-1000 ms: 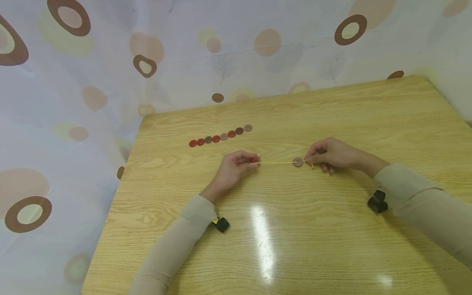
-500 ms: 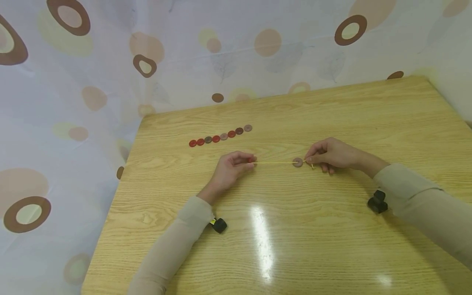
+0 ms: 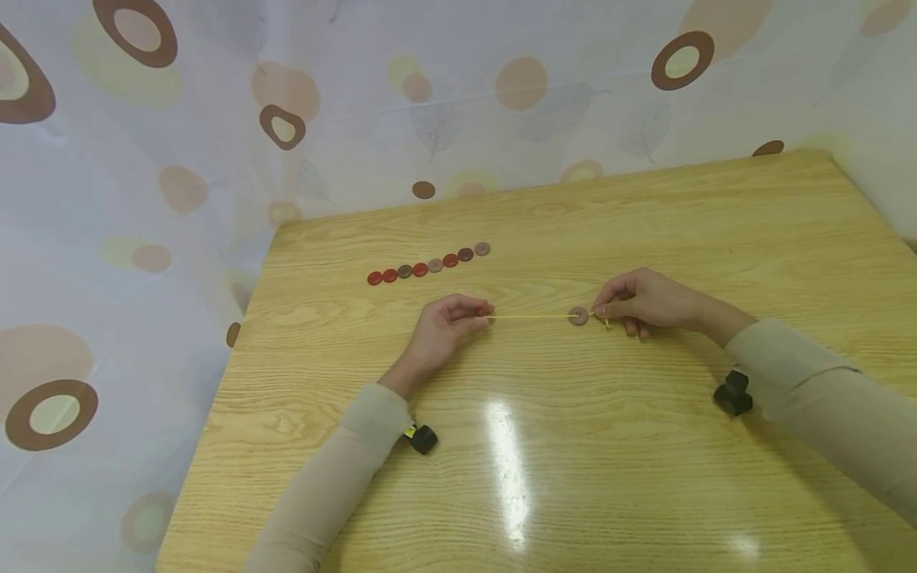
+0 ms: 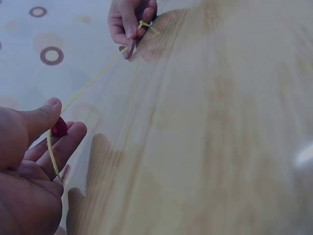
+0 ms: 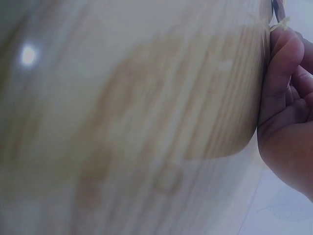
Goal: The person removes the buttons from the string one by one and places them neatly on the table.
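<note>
Pale yellow string [image 3: 532,317] runs taut between the two hands. My left hand [image 3: 444,328] pinches a red button [image 4: 59,127] between thumb and fingers, the string passing at it and trailing down over the palm in the left wrist view. Near the other end, a pinkish-brown button [image 3: 578,316] is threaded on the string, close to the fingertips of my right hand [image 3: 641,299]. That hand pinches the string beside its knotted end [image 4: 148,25]. In the right wrist view the right hand's fingertips lie at the upper right edge.
Behind the hands, a slanting row of several red, brown and pinkish buttons [image 3: 420,270] lies on the wooden table [image 3: 609,461]. A patterned cloth [image 3: 458,95] hangs along the back and left. Black wrist cameras [image 3: 734,392] sit under both sleeves.
My left hand has drifted left with the red button, so the stretch of string between the two buttons is longer. The right hand and brown button have stayed in place.
</note>
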Demonstrator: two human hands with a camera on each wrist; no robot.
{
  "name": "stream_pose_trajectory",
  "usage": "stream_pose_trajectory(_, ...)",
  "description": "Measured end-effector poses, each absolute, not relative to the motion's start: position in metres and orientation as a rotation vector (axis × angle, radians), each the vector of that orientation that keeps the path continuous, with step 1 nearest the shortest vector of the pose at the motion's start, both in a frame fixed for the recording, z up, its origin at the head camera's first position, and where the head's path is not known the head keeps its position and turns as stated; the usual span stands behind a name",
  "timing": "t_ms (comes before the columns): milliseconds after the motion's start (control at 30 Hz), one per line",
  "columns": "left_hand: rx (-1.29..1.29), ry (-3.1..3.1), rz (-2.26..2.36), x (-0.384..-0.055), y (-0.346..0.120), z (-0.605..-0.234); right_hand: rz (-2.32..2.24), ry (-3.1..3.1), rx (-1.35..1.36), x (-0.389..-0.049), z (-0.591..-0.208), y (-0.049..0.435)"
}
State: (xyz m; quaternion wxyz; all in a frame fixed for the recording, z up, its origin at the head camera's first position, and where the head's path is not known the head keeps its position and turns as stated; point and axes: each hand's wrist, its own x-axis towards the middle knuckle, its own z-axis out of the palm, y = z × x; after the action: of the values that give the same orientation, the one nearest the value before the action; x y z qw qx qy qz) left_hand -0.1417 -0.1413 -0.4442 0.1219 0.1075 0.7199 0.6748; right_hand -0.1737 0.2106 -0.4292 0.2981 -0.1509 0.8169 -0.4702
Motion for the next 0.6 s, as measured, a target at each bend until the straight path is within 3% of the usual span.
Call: stream_pose_trajectory(600, 0.31, 2.078, 2.006, -0.1405, -0.1481, -0.4466, -1.21, 2.208, -0.382, -0.1728, -0.4287, 0.2126)
